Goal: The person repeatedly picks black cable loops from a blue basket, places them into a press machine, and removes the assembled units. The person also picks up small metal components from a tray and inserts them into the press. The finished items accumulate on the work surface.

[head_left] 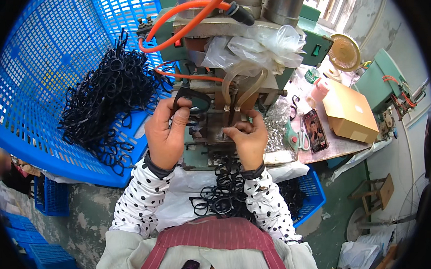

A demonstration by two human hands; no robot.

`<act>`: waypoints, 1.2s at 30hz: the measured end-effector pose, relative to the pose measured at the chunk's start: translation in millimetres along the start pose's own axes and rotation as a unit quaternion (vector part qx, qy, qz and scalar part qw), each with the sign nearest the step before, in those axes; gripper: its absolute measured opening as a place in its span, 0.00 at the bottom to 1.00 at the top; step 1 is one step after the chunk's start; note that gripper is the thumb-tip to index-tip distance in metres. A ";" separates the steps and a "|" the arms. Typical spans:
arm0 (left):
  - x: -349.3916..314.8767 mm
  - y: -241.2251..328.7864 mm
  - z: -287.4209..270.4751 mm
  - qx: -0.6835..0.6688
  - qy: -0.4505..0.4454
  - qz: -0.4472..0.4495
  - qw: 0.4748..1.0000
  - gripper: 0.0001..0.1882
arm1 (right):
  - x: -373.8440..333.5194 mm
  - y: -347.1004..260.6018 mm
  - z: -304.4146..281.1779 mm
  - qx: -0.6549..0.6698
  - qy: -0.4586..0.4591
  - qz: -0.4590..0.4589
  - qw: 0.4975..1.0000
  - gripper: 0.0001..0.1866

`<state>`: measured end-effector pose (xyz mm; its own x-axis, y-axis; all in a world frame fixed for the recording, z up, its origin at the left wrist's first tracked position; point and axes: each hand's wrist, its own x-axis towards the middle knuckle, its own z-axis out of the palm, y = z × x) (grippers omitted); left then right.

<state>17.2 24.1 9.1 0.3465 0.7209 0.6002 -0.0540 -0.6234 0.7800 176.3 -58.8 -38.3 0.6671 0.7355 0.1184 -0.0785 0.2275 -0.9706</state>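
Note:
My left hand (166, 132) pinches a black eyeglass frame (197, 101) between thumb and fingers, at the left of the green machine's work head. My right hand (250, 140) is closed in a pinch close under the machine's two clear tubes (250, 93). Whatever its fingertips hold is too small or hidden to make out. Both hands are at the metal fixture (213, 129) of the machine. A loose heap of black eyeglass frames (222, 192) lies on the white sheet over my lap, between my forearms.
A big blue basket (60, 168) at the left holds a pile of black frames (99, 96). Right of the fixture lie small shiny metal parts (276, 130), scissors (302, 139), a phone (315, 131) and a cardboard box (349, 111). Orange hoses (182, 8) loop above the machine.

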 end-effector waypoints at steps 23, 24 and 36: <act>-55.8 -32.9 40.1 0.104 -0.223 0.360 0.900 0.18 | 27.7 78.7 -145.5 -0.662 0.077 -0.132 0.734 0.11; -56.3 -33.2 40.7 0.104 -0.219 0.359 0.901 0.18 | 32.8 85.0 -145.8 -0.641 0.080 -0.150 0.749 0.10; -56.0 -108.1 -9.9 0.288 0.052 0.160 0.943 0.14 | 34.5 91.2 -143.0 -0.389 0.206 -0.149 0.885 0.06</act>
<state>-5.6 54.2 -107.1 0.3029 0.4749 0.8263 0.3870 -0.8536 0.3488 298.1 -103.9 -152.6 0.7991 0.3844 0.4622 0.5732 -0.2552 -0.7787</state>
